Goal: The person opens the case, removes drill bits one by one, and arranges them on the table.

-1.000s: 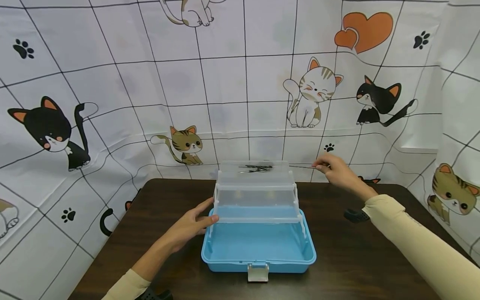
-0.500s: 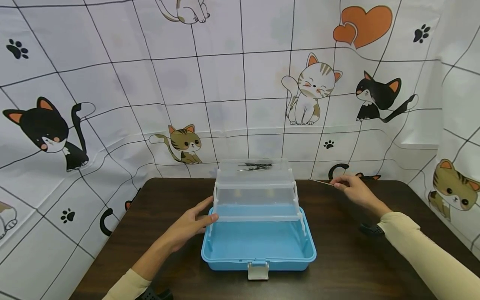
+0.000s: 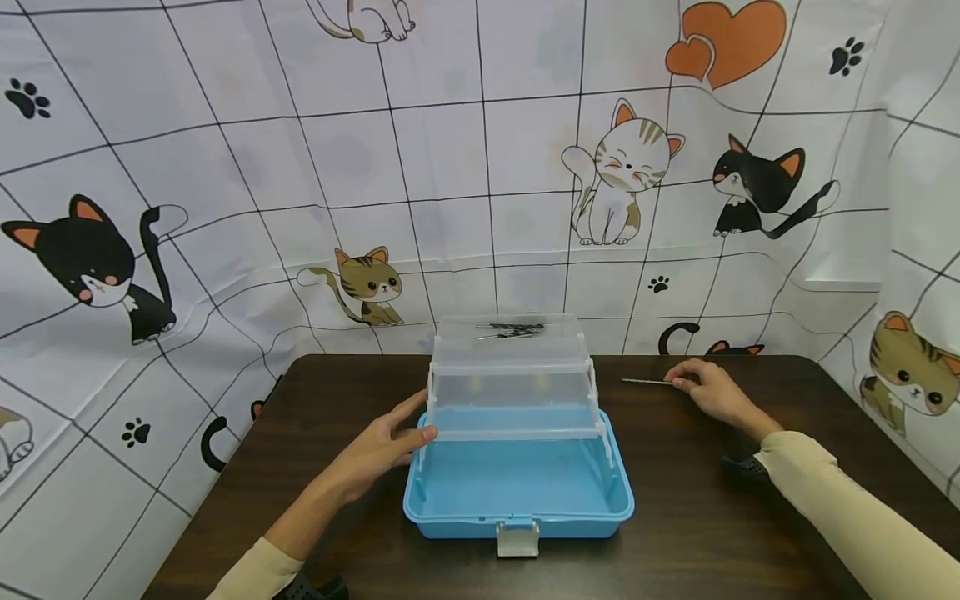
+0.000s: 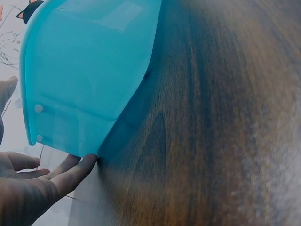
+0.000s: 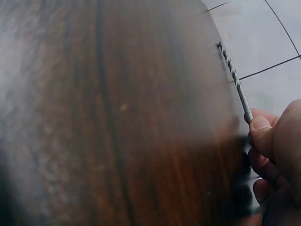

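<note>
The right hand pinches a thin metal drill bit by one end, right of the blue box; in the right wrist view the bit shows spiral flutes and a smooth shank between thumb and finger. At the left back corner of the blue box, the left hand rests with fingers spread, its fingertips touching the box's side in the left wrist view. Several dark bits lie in the upper clear tray of the box.
The box stands on a dark wooden table, lid raised, its lower compartment bare and a white latch hanging in front. Behind is a white cloth with cat prints and grid lines.
The right hand has moved right and down, away from the clear tray, carrying the bit with it. The left hand has stayed at the box.
</note>
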A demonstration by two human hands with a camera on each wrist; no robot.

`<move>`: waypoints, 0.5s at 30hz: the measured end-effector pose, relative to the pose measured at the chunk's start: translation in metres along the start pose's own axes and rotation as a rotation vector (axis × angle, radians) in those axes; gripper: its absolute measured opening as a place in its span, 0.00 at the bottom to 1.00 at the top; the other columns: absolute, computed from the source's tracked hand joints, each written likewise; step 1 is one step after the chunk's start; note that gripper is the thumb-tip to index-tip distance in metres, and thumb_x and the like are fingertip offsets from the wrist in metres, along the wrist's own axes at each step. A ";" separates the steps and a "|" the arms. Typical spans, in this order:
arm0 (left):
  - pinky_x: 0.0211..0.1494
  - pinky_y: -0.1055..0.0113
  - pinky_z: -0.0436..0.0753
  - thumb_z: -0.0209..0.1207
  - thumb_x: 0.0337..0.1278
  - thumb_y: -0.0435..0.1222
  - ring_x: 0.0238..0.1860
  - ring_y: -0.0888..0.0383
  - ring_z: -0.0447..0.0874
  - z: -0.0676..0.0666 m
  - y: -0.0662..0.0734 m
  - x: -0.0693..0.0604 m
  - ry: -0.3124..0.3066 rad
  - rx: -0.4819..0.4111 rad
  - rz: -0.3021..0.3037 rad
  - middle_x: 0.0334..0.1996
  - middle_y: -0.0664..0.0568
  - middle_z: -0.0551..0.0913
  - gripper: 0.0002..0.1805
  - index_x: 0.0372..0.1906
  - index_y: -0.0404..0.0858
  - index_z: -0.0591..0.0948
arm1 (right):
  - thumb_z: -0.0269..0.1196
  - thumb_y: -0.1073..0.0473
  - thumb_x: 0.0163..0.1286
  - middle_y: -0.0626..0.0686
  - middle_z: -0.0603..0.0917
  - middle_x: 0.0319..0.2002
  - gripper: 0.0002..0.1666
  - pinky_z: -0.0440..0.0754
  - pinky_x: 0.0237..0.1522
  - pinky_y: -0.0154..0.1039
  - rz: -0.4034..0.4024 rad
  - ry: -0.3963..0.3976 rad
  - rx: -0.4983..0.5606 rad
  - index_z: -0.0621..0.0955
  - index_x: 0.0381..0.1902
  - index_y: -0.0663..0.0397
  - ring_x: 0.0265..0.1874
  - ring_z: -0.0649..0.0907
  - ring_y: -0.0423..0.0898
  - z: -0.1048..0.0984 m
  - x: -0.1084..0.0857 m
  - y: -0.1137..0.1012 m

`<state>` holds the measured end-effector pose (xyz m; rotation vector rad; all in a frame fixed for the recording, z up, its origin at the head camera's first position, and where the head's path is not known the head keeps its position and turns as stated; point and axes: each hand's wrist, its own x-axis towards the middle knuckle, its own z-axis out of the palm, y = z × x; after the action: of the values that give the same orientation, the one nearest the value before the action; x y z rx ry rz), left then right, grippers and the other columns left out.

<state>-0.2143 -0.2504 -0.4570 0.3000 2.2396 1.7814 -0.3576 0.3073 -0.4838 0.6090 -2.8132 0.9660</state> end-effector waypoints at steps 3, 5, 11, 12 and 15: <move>0.65 0.41 0.74 0.62 0.72 0.48 0.69 0.39 0.68 0.000 0.000 0.000 -0.005 0.000 -0.005 0.80 0.45 0.47 0.42 0.82 0.55 0.54 | 0.61 0.67 0.76 0.62 0.82 0.48 0.07 0.77 0.49 0.62 -0.006 0.011 -0.019 0.85 0.46 0.62 0.46 0.80 0.60 0.002 -0.001 0.001; 0.65 0.42 0.74 0.62 0.72 0.48 0.69 0.39 0.68 0.000 0.000 -0.001 -0.012 0.001 -0.004 0.80 0.44 0.47 0.42 0.82 0.54 0.53 | 0.62 0.67 0.75 0.60 0.82 0.47 0.06 0.77 0.47 0.59 -0.013 0.018 -0.032 0.85 0.45 0.61 0.44 0.80 0.58 0.003 -0.002 0.003; 0.65 0.41 0.74 0.61 0.72 0.48 0.69 0.39 0.69 0.000 0.001 -0.001 -0.020 0.004 0.008 0.80 0.44 0.47 0.42 0.82 0.53 0.53 | 0.64 0.65 0.75 0.57 0.81 0.44 0.07 0.74 0.38 0.48 0.002 0.028 -0.044 0.86 0.46 0.60 0.36 0.74 0.51 0.004 -0.003 0.004; 0.65 0.42 0.74 0.61 0.72 0.48 0.69 0.39 0.69 0.000 0.002 -0.001 -0.024 0.002 0.011 0.80 0.44 0.47 0.42 0.83 0.53 0.52 | 0.64 0.63 0.75 0.57 0.81 0.44 0.07 0.73 0.37 0.48 0.009 0.030 -0.044 0.86 0.47 0.59 0.36 0.74 0.50 0.004 -0.003 0.004; 0.65 0.42 0.74 0.61 0.73 0.47 0.69 0.39 0.68 -0.001 0.002 -0.001 -0.032 -0.001 0.018 0.80 0.44 0.46 0.42 0.83 0.53 0.52 | 0.64 0.61 0.76 0.56 0.80 0.44 0.09 0.72 0.36 0.46 0.027 0.026 -0.035 0.86 0.48 0.60 0.35 0.73 0.50 0.004 -0.002 0.005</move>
<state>-0.2134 -0.2513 -0.4548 0.3475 2.2207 1.7741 -0.3577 0.3090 -0.4901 0.5512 -2.8163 0.9202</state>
